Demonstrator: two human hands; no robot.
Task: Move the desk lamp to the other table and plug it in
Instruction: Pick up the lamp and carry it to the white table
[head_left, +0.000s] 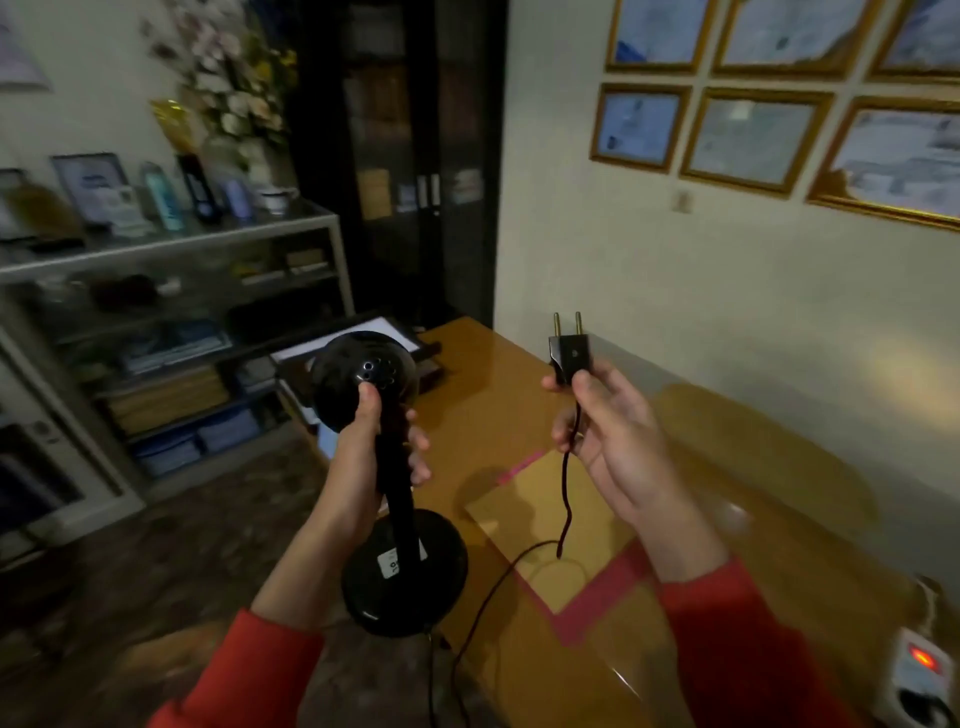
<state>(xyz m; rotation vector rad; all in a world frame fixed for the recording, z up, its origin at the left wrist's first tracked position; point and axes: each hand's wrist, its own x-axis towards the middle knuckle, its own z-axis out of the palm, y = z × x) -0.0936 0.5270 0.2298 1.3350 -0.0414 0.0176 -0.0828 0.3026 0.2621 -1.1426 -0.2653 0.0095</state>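
Two hands loaded. Left hand (363, 452) wrapped around the stem of the black desk lamp (387, 467), carried mid-frame, base off the surface at the wooden table (727, 467) edge. Right hand (613, 431) pinches the plug (569, 351), prongs up, cord (566, 499) trailing down. Transport step, I judge; next: set the base down, turn the plug toward the power strip (919, 675), lower right, red switch lit. Taped paper (561, 525) occupies the tabletop; slack cord may snag.

Dim, blurred, bowed at edges.
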